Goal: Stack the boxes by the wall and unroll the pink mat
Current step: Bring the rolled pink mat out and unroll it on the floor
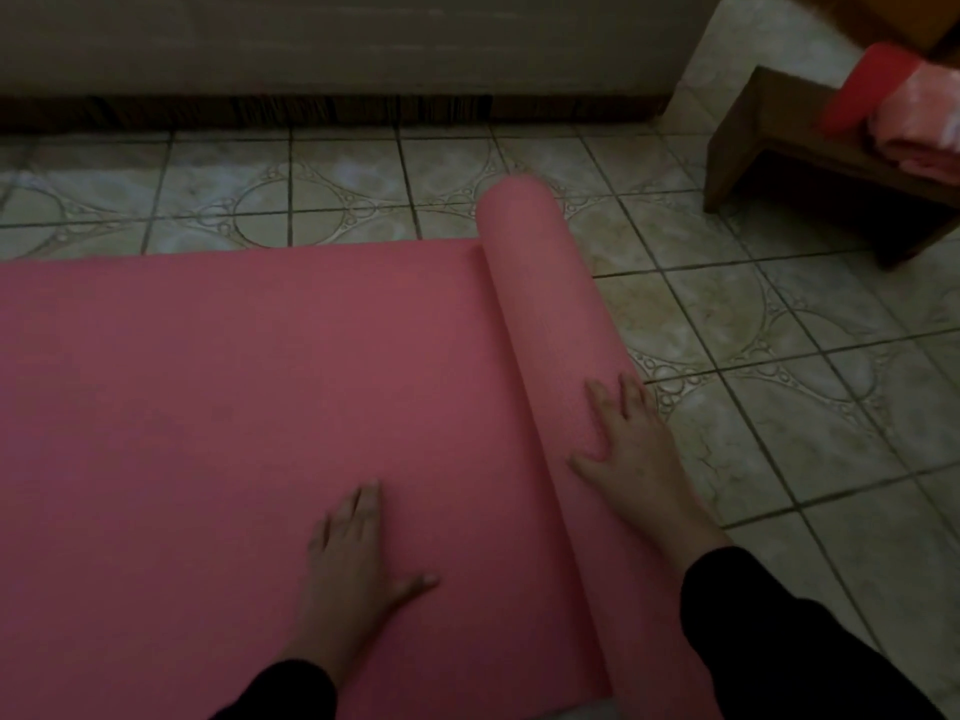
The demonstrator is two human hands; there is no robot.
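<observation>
**Pink mat part-unrolled, both your hands flat on it**

You are looking down at the pink mat (208, 407), which is lying spread across the tiled floor (779, 407) and filling the frame from about 9 o'clock through to 6 o'clock. Its rolled part (530, 283) is sitting along the right edge of the flat sheet, running as a cylinder from just above centre, toward 12 o'clock, down to about 5 o'clock at the bottom edge.

Your left hand (358, 558) is lying at 6 o'clock on the flat sheet, fingers straight and close together, thumb spread out to the right, palm down; it is gripping nothing, only pressing on the surface. Your right hand (631, 449) is resting at roughly 4 o'clock on the roll, fingers extended and slightly splayed over its top and far side, thumb lying against the near side. It is not curling round the roll. Dark sleeves are covering both your forearms.

Toward 12 o'clock a wall (337, 39) with a dark skirting strip is running across the top. At 2 o'clock a low brown wooden bench (769, 127) is standing on the tiles, well apart from the roll, with a red item (857, 90) and something pale pink (930, 122) on it; these are too blurred to identify. Boxes are not showing clearly in this dim view.
</observation>
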